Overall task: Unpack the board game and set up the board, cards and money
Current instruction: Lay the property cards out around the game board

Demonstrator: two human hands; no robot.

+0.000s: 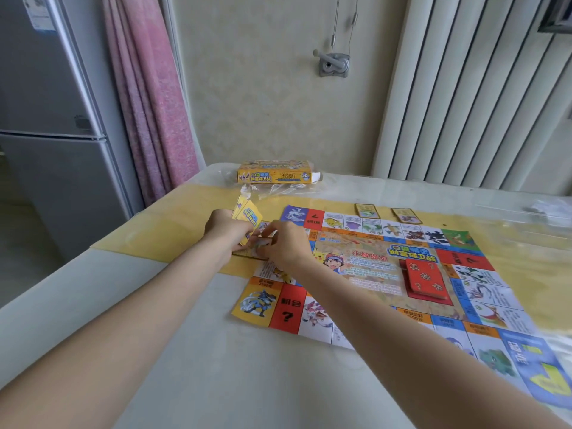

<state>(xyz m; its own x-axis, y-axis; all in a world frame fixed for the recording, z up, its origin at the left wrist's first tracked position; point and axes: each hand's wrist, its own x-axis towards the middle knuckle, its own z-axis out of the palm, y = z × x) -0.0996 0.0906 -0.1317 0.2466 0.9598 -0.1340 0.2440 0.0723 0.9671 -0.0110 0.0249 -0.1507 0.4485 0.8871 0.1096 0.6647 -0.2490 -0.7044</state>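
Card placement at the board's left edge: risk of a spilled deck.

The deck is gripped upright in the curled left hand; if that grip is slackened, cards may be fanned onto the board. A card just below the deck is pinched by the right hand; a nudge may shift the thin board.
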